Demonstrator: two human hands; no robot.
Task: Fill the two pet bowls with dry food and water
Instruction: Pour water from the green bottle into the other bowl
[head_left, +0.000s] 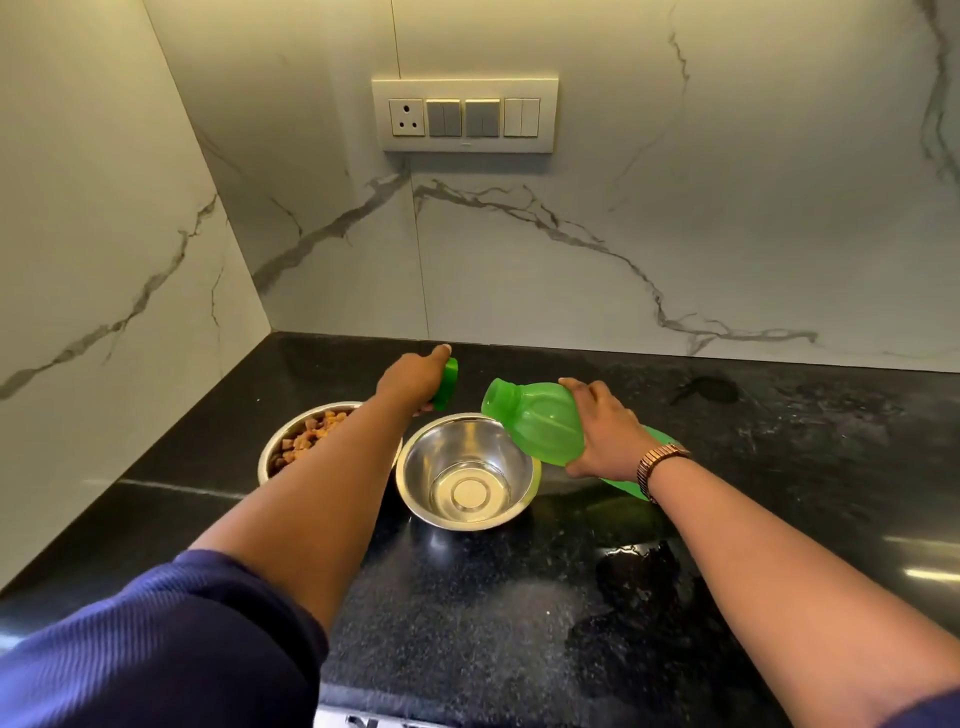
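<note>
Two steel bowls stand side by side on the black counter. The left bowl (291, 441) holds brown dry food and is partly hidden by my left forearm. The right bowl (467, 467) has a little clear water at its bottom. My right hand (602, 431) grips a green plastic bottle (535, 421), tilted so its open mouth hangs over the right bowl's far rim. My left hand (415, 376) reaches beyond the bowls and holds the green bottle cap (448, 384) just above the counter.
The black granite counter (467, 597) runs to a marble wall at the back and left. A switch panel (465, 115) sits on the back wall. Wet patches (644, 571) lie on the counter near the front right and at the back right.
</note>
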